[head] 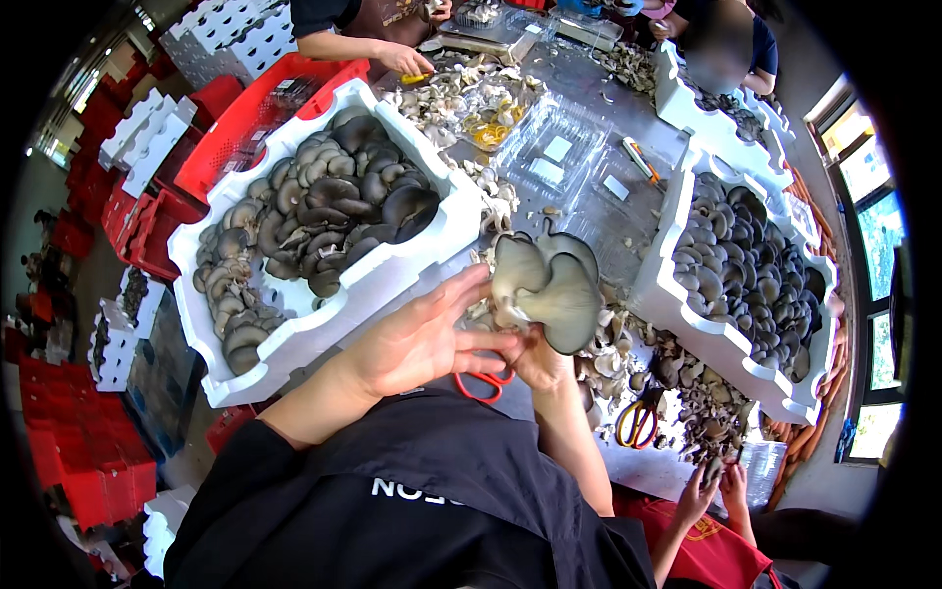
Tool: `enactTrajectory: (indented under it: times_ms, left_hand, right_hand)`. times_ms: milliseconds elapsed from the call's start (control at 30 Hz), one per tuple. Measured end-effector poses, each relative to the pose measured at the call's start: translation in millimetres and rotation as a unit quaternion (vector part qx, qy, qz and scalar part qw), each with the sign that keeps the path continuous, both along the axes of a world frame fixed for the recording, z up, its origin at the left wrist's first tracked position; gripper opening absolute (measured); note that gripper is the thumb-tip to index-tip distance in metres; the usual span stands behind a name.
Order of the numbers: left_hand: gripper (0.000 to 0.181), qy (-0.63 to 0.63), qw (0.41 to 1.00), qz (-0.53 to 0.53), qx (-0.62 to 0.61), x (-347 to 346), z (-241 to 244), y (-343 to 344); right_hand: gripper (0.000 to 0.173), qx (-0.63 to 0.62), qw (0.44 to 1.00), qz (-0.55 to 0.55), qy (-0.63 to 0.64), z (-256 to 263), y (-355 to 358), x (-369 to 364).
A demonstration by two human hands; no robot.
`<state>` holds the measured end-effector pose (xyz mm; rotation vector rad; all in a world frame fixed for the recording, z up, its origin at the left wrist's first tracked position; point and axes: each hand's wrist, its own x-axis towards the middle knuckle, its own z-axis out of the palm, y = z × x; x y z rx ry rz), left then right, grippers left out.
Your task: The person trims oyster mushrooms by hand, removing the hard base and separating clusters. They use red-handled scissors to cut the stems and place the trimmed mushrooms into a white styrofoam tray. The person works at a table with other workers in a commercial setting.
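A cluster of grey oyster mushrooms (pixel 548 291), its gilled undersides showing, is held at its base in my right hand (pixel 541 358). My left hand (pixel 423 335) is beside it with fingers spread, the fingertips close to the cluster's base; whether they touch it is hard to tell. Red-handled scissors (pixel 484 386) lie just below my hands, their blades hidden. To the left, a white foam crate (pixel 397 283) holds dark oyster mushrooms (pixel 331 195). Mushroom trimmings (pixel 614 353) are heaped on the metal table right of my right hand.
Clear plastic trays (pixel 556 151) and an orange-and-white cutter (pixel 640 160) lie beyond my hands. Another foam crate of mushrooms (pixel 747 272) stands right, near yellow-and-red scissors (pixel 636 425). A red basket (pixel 221 140) sits behind the left crate. Co-workers' hands (pixel 405 59) are across the table and at lower right.
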<state>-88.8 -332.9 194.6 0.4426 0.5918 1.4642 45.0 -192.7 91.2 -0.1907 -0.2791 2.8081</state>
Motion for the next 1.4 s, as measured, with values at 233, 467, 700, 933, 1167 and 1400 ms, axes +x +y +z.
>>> enactTrajectory:
  times_ms: [233, 467, 700, 933, 1167, 1400]
  left_hand:
    - [0.081, 0.019, 0.999, -0.019, 0.033, 9, 3, -16]
    - [0.080, 0.013, 1.000, -0.013, 0.014, 9, -6, -20]
    - [0.087, -0.068, 0.997, 0.030, -0.031, -9, -38, -20]
    - [0.092, -0.099, 0.995, -0.009, 0.026, -15, -65, -20]
    - [0.064, -0.155, 0.987, -0.029, -0.005, -27, -81, -19]
    - [0.056, -0.184, 0.983, 0.017, -0.010, -41, -88, -32]
  right_hand:
    - [0.046, -0.124, 0.983, 0.081, 0.111, -17, -11, -1]
    - [0.048, -0.124, 0.982, 0.063, 0.127, -17, -8, 5]
    - [0.029, 0.461, 0.845, -0.127, -0.241, 35, -20, 15]
    - [0.025, 0.578, 0.731, -0.189, -0.312, 56, -42, 17]
    - [0.029, 0.680, 0.627, -0.208, -0.319, 80, -50, 21]
    - [0.024, 0.677, 0.619, -0.262, -0.299, 56, -46, 19]
